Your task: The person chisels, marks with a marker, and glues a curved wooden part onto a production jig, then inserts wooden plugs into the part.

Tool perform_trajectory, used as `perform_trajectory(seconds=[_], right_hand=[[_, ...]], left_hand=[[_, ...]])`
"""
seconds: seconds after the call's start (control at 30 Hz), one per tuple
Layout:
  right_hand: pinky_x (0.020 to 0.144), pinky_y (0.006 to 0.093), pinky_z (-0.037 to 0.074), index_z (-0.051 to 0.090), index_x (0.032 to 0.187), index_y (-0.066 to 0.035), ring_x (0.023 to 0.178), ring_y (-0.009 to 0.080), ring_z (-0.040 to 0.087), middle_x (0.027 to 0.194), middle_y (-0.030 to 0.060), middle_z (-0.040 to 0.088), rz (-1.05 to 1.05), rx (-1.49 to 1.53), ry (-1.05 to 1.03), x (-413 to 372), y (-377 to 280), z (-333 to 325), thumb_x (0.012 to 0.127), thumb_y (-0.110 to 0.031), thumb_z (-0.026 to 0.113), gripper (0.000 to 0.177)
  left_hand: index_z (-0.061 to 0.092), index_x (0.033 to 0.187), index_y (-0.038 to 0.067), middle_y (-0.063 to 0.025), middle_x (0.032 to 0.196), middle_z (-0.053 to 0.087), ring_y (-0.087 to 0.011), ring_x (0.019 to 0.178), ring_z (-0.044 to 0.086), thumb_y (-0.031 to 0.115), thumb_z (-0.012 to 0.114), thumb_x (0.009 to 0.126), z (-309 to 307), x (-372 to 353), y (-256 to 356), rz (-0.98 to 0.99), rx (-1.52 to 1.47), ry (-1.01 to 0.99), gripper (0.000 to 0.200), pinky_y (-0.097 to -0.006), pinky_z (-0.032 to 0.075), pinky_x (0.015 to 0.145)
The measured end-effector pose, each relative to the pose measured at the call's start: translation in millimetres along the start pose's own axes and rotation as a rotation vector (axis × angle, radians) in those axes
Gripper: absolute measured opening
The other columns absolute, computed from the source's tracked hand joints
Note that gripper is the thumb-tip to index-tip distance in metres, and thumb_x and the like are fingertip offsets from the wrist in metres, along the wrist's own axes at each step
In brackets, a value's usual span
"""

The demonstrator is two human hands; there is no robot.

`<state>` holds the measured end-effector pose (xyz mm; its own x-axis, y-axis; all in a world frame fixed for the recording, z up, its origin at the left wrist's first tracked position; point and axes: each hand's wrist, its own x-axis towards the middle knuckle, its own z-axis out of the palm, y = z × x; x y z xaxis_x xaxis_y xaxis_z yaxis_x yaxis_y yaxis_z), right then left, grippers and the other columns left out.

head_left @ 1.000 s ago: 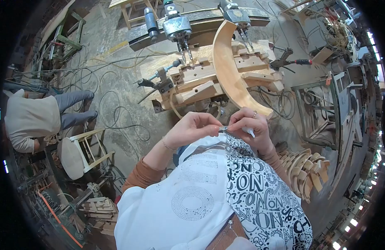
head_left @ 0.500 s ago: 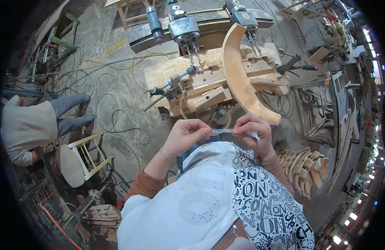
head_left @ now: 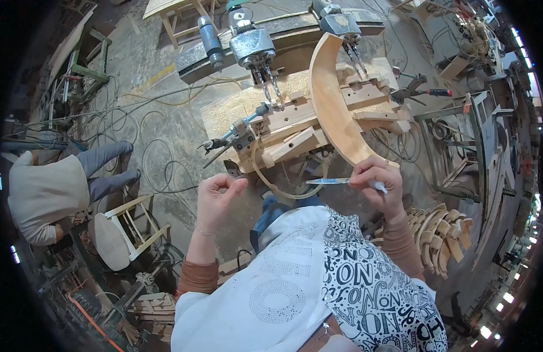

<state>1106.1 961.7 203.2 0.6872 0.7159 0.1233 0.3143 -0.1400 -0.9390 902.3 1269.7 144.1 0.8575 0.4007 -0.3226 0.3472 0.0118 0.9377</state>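
Note:
My right hand (head_left: 377, 185) pinches a small white squeeze tube (head_left: 330, 181) with blue lettering. The tube's flat end points left, and a white nozzle (head_left: 378, 186) sticks out below the fingers. My left hand (head_left: 220, 196) is raised to the left, apart from the tube, its fingers curled and the thumb against them. Whatever is between those fingers, if anything, stays hidden. A curved wooden panel (head_left: 333, 105) leans across the wooden jig (head_left: 298, 120), its lower end just behind my right hand.
Two drill heads (head_left: 252, 47) (head_left: 340, 26) with long bits stand over the sawdust-covered jig. Clamps (head_left: 239, 132) hold its sides. Curved wood pieces (head_left: 439, 234) are stacked at right. A person (head_left: 51, 190) works at left beside a chair frame (head_left: 127, 229). Hoses (head_left: 160, 149) cross the floor.
My left hand has let go of the tube's flat end and moved away to the left. The right hand still holds the tube and has shifted slightly right.

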Motion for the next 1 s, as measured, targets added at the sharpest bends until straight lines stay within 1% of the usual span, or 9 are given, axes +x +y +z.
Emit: perform_trajectory(seconds=[0.13, 0.2, 0.27, 0.3, 0.37, 0.4, 0.63, 0.8, 1.0], right_hand=[[0.068, 0.0274, 0.052, 0.072, 0.084, -0.003, 0.076, 0.0173, 0.067, 0.088, 0.0072, 0.068, -0.031, 0.029, -0.006, 8, 6, 6, 0.070, 0.010, 0.075, 0.019], [0.068, 0.0274, 0.052, 0.072, 0.083, -0.004, 0.075, 0.0174, 0.067, 0.088, 0.0071, 0.068, -0.043, 0.062, -0.002, 12, 11, 5, 0.070, 0.010, 0.076, 0.019], [0.067, 0.0276, 0.051, 0.072, 0.082, -0.004, 0.075, 0.0175, 0.067, 0.088, 0.0073, 0.068, -0.011, 0.102, 0.038, 10, 19, 3, 0.070, 0.010, 0.077, 0.019], [0.067, 0.0276, 0.051, 0.072, 0.082, -0.004, 0.075, 0.0175, 0.067, 0.088, 0.0073, 0.068, -0.014, 0.112, 0.030, 8, 25, 1, 0.070, 0.010, 0.077, 0.019], [0.067, 0.0274, 0.051, 0.072, 0.082, -0.004, 0.075, 0.0173, 0.066, 0.087, 0.0075, 0.068, 0.018, 0.097, 0.034, 1, 40, -6, 0.071, 0.009, 0.077, 0.017], [0.066, 0.0272, 0.051, 0.072, 0.082, -0.004, 0.074, 0.0168, 0.066, 0.086, 0.0076, 0.068, 0.031, 0.119, 0.033, -3, 49, -9, 0.071, 0.007, 0.078, 0.016], [0.067, 0.0264, 0.051, 0.073, 0.081, -0.005, 0.075, 0.0162, 0.066, 0.087, 0.0078, 0.067, 0.081, 0.207, 0.015, -17, 84, -29, 0.071, 0.007, 0.080, 0.017], [0.067, 0.0265, 0.052, 0.073, 0.081, -0.005, 0.075, 0.0161, 0.066, 0.087, 0.0079, 0.067, 0.079, 0.208, 0.021, -17, 83, -48, 0.070, 0.008, 0.080, 0.018], [0.067, 0.0261, 0.052, 0.073, 0.081, -0.005, 0.075, 0.0158, 0.067, 0.087, 0.0079, 0.068, 0.055, 0.197, 0.029, -16, 74, -59, 0.071, 0.007, 0.081, 0.018]], left_hand=[[0.071, 0.112, 0.007, -0.0071, 0.089, 0.069, -0.0183, 0.073, 0.061, 0.008, 0.070, 0.088, 59, 35, 49, 0.416, 0.458, -0.003, 0.024, -0.0312, 0.050, 0.066], [0.067, 0.124, 0.009, -0.0097, 0.095, 0.069, -0.0222, 0.078, 0.064, 0.007, 0.069, 0.088, 80, 66, 48, 0.409, 0.649, -0.065, 0.036, -0.0328, 0.052, 0.069], [0.051, 0.144, 0.013, -0.0135, 0.100, 0.070, -0.0278, 0.087, 0.069, 0.006, 0.061, 0.091, 103, 103, 35, 0.328, 1.229, -0.093, 0.054, -0.0369, 0.055, 0.074], [0.051, 0.144, 0.013, -0.0135, 0.100, 0.070, -0.0278, 0.087, 0.069, 0.006, 0.061, 0.091, 111, 119, 35, 0.317, 1.235, -0.086, 0.054, -0.0369, 0.055, 0.074], [0.038, 0.152, 0.016, -0.0139, 0.102, 0.071, -0.0295, 0.095, 0.070, 0.004, 0.054, 0.091, 123, 150, 33, -0.030, 1.431, -0.249, 0.064, -0.0411, 0.056, 0.077], [0.035, 0.154, 0.013, -0.0141, 0.099, 0.072, -0.0296, 0.095, 0.070, 0.005, 0.046, 0.092, 124, 163, 23, 0.010, 1.447, -0.247, 0.063, -0.0423, 0.056, 0.077], [0.040, 0.152, 0.012, -0.0095, 0.082, 0.073, -0.0254, 0.081, 0.072, 0.014, 0.047, 0.095, 125, 176, -12, -0.076, 1.601, -0.159, 0.058, -0.0381, 0.057, 0.071], [0.056, 0.125, 0.000, -0.0144, 0.079, 0.072, -0.0292, 0.083, 0.073, 0.012, 0.048, 0.095, 120, 166, -20, -0.087, 1.539, -0.072, 0.033, -0.0390, 0.057, 0.071], [0.050, 0.134, 0.003, -0.0154, 0.086, 0.074, -0.0303, 0.084, 0.073, 0.013, 0.048, 0.096, 129, 171, -4, -0.085, 1.486, -0.131, 0.040, -0.0402, 0.057, 0.072]])
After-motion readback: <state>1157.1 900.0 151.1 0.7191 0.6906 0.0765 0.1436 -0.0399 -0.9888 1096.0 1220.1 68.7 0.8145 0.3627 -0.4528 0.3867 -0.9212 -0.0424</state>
